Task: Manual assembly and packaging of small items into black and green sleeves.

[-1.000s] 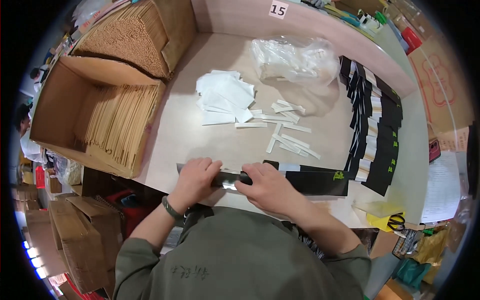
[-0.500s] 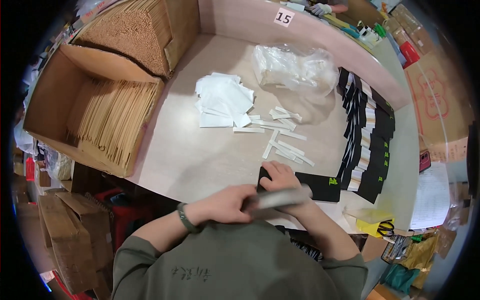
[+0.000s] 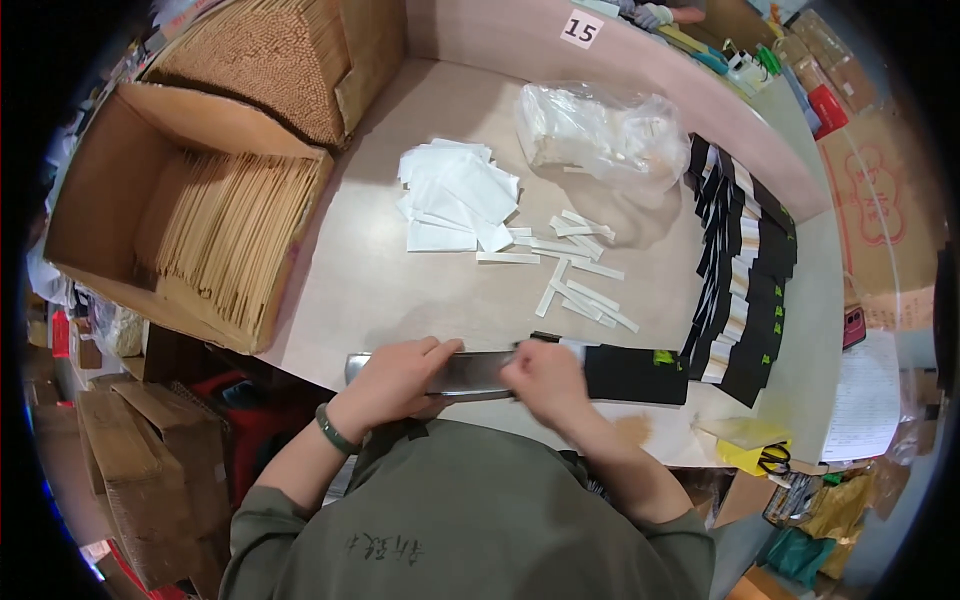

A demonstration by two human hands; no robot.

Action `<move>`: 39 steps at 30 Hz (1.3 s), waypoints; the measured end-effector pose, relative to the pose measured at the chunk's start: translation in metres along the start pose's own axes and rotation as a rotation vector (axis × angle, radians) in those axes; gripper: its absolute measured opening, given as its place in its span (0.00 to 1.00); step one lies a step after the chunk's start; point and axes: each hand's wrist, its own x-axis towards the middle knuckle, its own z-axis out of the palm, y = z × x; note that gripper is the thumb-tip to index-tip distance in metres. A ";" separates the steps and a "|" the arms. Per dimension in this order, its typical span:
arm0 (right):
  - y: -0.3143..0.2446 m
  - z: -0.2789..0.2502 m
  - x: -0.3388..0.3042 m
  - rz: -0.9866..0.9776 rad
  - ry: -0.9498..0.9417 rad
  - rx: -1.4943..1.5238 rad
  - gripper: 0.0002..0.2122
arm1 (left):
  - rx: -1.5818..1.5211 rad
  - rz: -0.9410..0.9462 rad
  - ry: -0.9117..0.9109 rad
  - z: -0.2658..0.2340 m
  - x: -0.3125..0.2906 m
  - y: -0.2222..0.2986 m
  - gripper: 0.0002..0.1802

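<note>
Along the near table edge lies a long, shiny grey metal strip [image 3: 470, 372] with a rounded left end. My left hand [image 3: 392, 378] is closed around it, its fingers over the top. My right hand [image 3: 548, 382] is a closed fist at the strip's right end, gripping at the left end of a black sleeve [image 3: 635, 376] with a green mark. What lies under its fingers is hidden. Strip and sleeve are in line; whether one is inside the other cannot be told. A bit of white shows at the sleeve's left end.
White sheets [image 3: 455, 200] are piled mid-table beside loose white strips [image 3: 580, 265]. Behind sits a clear plastic bag [image 3: 600, 135]. Black sleeves [image 3: 755, 300] overlap at right. Cardboard boxes [image 3: 215, 115] holding thin wooden sticks [image 3: 235, 235] stand left. Scissors [image 3: 772, 458] lie near the right edge.
The blurred metal strip has come down onto the table edge in line with the black sleeve. My left hand has moved left along it; my right hand has closed into a fist.
</note>
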 end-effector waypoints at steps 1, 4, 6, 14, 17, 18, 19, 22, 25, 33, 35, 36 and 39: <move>-0.009 0.011 -0.001 -0.079 -0.011 -0.027 0.12 | -0.028 0.060 -0.023 0.002 0.007 0.002 0.35; -0.028 0.009 0.029 -0.239 -0.006 -0.036 0.11 | -0.026 0.102 -0.085 -0.005 0.016 -0.004 0.40; -0.025 -0.012 0.080 -0.282 0.215 -0.260 0.08 | -0.017 0.266 0.154 -0.016 0.009 -0.016 0.40; -0.008 -0.037 0.110 -0.581 0.054 -0.376 0.06 | 0.009 -0.582 0.797 -0.099 -0.078 -0.124 0.15; -0.034 -0.047 0.141 -0.321 0.326 0.043 0.06 | 0.154 -0.662 0.913 -0.113 -0.093 -0.157 0.11; -0.029 -0.042 0.156 -0.346 0.333 0.040 0.06 | 0.161 -0.662 0.938 -0.108 -0.095 -0.168 0.11; -0.013 -0.032 0.176 -0.354 0.400 -0.176 0.07 | 0.194 -0.662 0.754 -0.101 -0.091 -0.179 0.10; -0.009 -0.019 0.194 -0.317 0.454 -0.376 0.07 | 0.232 -0.721 0.570 -0.086 -0.085 -0.181 0.07; -0.016 -0.022 0.172 -0.219 0.361 -0.472 0.07 | 0.191 -0.700 0.530 -0.089 -0.086 -0.192 0.09; -0.051 0.016 0.038 -0.627 -0.130 -0.458 0.04 | 0.326 -0.608 0.388 -0.118 -0.069 -0.185 0.11; -0.048 0.021 0.031 -0.623 -0.128 -0.428 0.05 | 0.259 -0.611 0.356 -0.121 -0.074 -0.199 0.11; -0.050 0.022 0.029 -0.618 -0.115 -0.403 0.05 | 0.195 -0.605 0.331 -0.120 -0.078 -0.204 0.11; -0.056 0.036 0.023 -0.540 -0.050 -0.265 0.04 | 0.172 -0.639 0.417 -0.110 -0.082 -0.210 0.13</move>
